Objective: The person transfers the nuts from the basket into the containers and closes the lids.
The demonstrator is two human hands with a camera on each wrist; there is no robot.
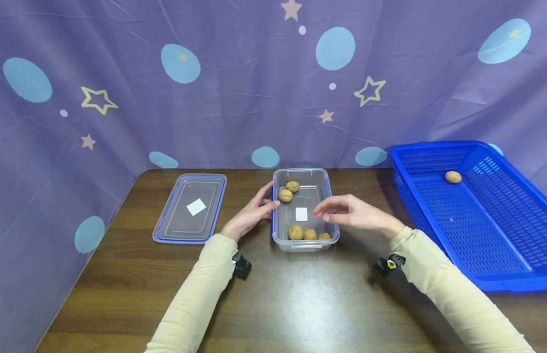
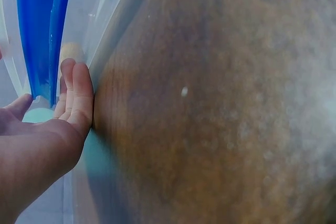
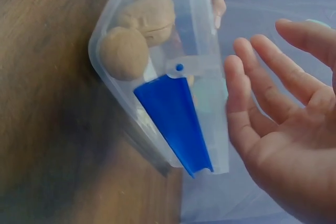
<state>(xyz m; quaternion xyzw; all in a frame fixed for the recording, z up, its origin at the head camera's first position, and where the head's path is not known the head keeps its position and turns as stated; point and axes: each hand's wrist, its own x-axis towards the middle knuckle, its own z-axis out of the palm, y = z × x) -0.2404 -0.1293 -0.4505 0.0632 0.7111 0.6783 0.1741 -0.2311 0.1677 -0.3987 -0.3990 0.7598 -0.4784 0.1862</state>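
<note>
A clear plastic box [image 1: 312, 246] with blue side clips stands on the table, with several walnuts [image 1: 295, 232] inside. Two walnuts lie at its back left, the rest along the front. My left hand [image 1: 253, 214] rests against the box's left side, its fairly straight fingers along the outer wall and the thumb at the rim. Over the right rim hovers my right hand [image 1: 350, 213], fingers loosely bent and holding nothing. In the right wrist view, its fingers [image 3: 268, 87] are apart from each other beside the box's blue clip [image 3: 173, 121].
A blue basket [image 1: 450, 245] stands at the right with one walnut [image 1: 453, 177] in it. The box's clear lid [image 1: 172, 225], blue-edged with a white label, lies flat at the left. A purple patterned curtain [image 1: 238, 98] hangs behind the wooden table [image 1: 273, 304].
</note>
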